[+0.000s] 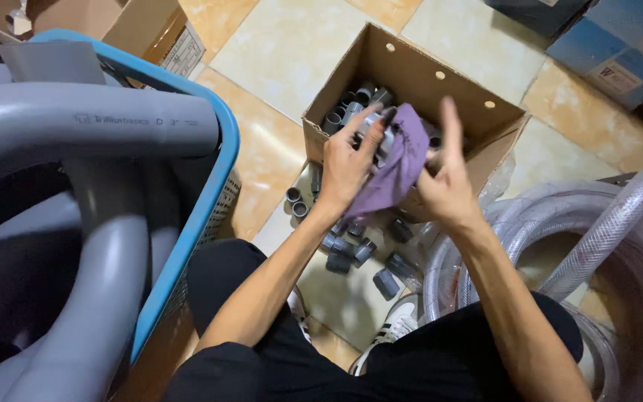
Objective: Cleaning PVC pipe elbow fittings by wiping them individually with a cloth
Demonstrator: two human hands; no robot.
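My left hand (347,160) grips a small grey pipe fitting (378,132) together with one end of a purple cloth (396,167). My right hand (444,182) presses its palm and fingers against the cloth's other side, fingers pointing up. Both hands hover over the front edge of an open cardboard box (411,71) that holds several grey pipe fittings (351,104). More grey fittings (355,249) lie loose on the floor below my hands, between my knees.
A blue-rimmed basket (213,160) on the left holds large grey pipe bends (91,126). Coiled clear braided hose (560,223) lies at right. Cardboard boxes stand at top left, blue boxes (619,45) at top right. My white shoes (396,324) rest on the tiled floor.
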